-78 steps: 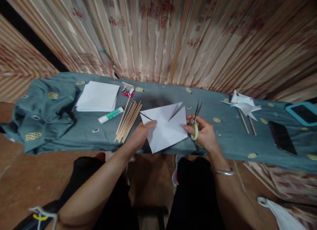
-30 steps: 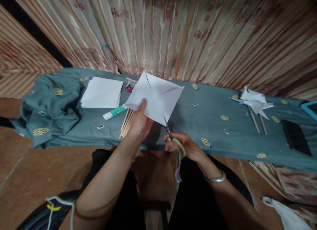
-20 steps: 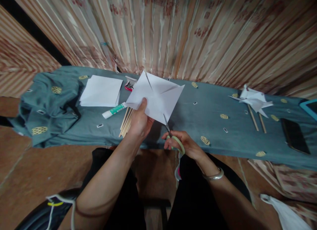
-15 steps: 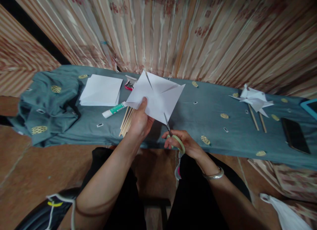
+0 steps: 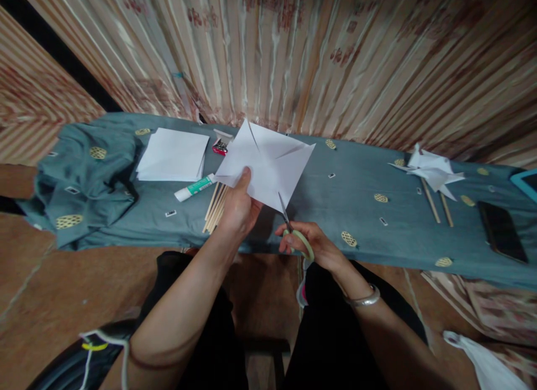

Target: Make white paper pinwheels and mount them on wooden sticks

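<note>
Cutting step in hand, by the look of it: white paper square (image 5: 268, 166) held up off the table by left hand (image 5: 238, 206), thumb on the face, fingers behind, pinching the lower-left part. Slits already showing at approx 12 and 2 o'clock corners of the sheet. Right hand (image 5: 308, 245) at 4 o'clock from the sheet, fingers curled through green-handled scissors (image 5: 293, 228), blades nearly closed, tips touching the bottom corner at 6 o'clock. Can't tell if blades have bitten into the paper yet.

Judged next: blades opened, run along the diagonal toward centre, stopped short of the middle; sheet kept taut & steady w/ left-hand pinch.

Around: wooden sticks (image 5: 215, 206) just beside left hand at 9 o'clock, glue stick (image 5: 193, 187) & stack of white sheets (image 5: 173, 155) further at 10 o'clock, small red box (image 5: 220, 147) near the sheet's top-left edge. Finished paper pinwheels (image 5: 428, 169) well apart at 3 o'clock, black phone (image 5: 502, 231) beyond. All on blue-grey cloth (image 5: 361, 211).
</note>
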`<control>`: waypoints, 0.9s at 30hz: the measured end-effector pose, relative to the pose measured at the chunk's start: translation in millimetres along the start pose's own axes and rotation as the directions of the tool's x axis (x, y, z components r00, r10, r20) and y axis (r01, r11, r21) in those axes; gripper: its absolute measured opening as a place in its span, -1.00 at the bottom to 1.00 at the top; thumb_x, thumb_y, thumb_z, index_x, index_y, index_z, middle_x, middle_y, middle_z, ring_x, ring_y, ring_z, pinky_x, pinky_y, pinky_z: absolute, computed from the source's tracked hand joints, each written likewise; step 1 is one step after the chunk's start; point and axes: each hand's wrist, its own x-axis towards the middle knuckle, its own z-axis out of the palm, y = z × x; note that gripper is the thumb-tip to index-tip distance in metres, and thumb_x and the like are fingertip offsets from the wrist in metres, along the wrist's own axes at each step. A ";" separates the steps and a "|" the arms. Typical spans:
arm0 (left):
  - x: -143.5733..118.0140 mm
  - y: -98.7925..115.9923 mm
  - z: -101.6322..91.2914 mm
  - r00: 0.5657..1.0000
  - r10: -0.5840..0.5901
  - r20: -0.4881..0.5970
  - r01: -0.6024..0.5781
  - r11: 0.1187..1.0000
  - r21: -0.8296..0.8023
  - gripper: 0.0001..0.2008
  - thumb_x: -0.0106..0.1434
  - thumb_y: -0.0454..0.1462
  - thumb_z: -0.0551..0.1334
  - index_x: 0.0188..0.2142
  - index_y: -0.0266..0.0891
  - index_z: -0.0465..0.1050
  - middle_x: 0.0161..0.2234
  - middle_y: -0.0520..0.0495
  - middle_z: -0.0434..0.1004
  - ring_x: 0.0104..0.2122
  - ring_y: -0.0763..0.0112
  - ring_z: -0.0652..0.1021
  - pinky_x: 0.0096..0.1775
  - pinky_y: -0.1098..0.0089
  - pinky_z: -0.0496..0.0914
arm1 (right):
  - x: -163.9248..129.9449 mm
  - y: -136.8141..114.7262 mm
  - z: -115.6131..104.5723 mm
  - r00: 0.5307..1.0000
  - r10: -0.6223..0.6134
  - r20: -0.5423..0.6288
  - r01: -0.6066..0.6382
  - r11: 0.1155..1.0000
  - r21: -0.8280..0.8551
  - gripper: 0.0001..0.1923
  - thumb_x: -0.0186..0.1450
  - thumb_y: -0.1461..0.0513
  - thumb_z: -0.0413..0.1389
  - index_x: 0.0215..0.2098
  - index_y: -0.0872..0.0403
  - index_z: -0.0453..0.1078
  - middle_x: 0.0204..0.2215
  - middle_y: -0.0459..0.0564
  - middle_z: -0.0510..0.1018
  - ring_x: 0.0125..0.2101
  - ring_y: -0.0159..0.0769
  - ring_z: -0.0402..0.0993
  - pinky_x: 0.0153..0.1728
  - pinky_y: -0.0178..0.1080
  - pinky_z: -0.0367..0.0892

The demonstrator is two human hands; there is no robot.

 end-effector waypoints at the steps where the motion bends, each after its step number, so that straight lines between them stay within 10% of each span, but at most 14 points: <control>1: 0.1 0.1 0.2 1.000 -0.001 -0.003 0.001 1.000 0.002 -0.70 0.34 -0.32 0.14 0.06 -0.25 0.39 -0.07 -0.10 0.62 -0.06 0.31 0.59 0.04 0.32 0.45 | 0.0 -1.0 0.5 1.000 0.002 -0.006 -0.002 1.000 0.008 -0.58 0.12 -0.08 0.25 -0.32 0.09 0.48 -0.55 -0.08 0.56 -0.56 -0.43 0.41 -0.51 -0.37 0.31; 27: 0.5 2.8 1.8 0.999 0.020 -0.048 -0.024 0.997 -0.074 -0.71 0.35 -0.39 0.12 0.05 -0.32 0.41 -0.10 -0.13 0.64 -0.10 0.37 0.62 0.04 0.40 0.44 | 3.9 7.2 3.1 0.996 0.077 -0.037 -0.071 0.986 0.154 -0.53 -0.04 -0.05 0.36 -0.33 0.11 0.45 -0.60 -0.16 0.49 -0.58 -0.46 0.39 -0.52 -0.36 0.28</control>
